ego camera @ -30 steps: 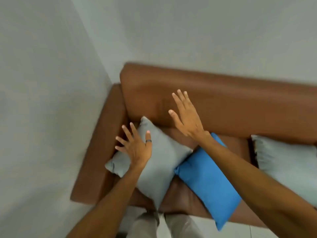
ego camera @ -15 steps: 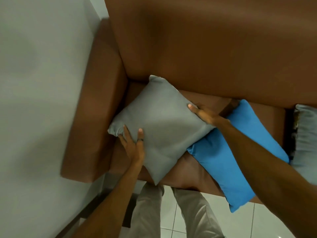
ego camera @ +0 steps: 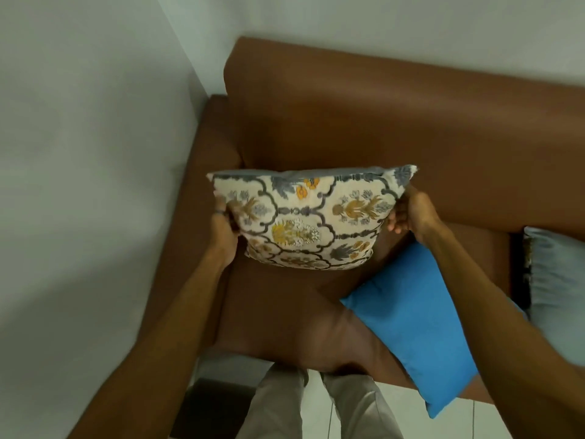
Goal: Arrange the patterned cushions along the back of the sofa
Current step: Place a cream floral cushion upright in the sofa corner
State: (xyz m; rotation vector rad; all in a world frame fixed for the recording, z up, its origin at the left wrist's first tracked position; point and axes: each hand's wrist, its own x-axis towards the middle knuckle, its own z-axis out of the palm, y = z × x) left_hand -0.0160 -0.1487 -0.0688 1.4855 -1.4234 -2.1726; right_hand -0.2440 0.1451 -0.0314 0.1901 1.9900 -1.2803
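Note:
I hold a patterned cushion [ego camera: 311, 217], cream with grey and yellow flowers and a grey back, lifted above the left end of the brown sofa [ego camera: 395, 128], its patterned face toward me. My left hand [ego camera: 226, 226] grips its left edge and my right hand [ego camera: 411, 213] grips its right edge. A second cushion [ego camera: 557, 280] lies grey side up at the right edge of the seat, with a strip of pattern showing along its left edge.
A plain blue cushion [ego camera: 411, 334] lies on the seat at the right, overhanging the front edge. The sofa's left armrest [ego camera: 212, 172] stands against the grey wall [ego camera: 88, 153]. My legs [ego camera: 316, 403] stand on white floor tiles in front of the sofa.
Both hands took hold of the grey cushion lying on the seat, lifted it and turned it so its patterned face now shows. The view has tilted up a little.

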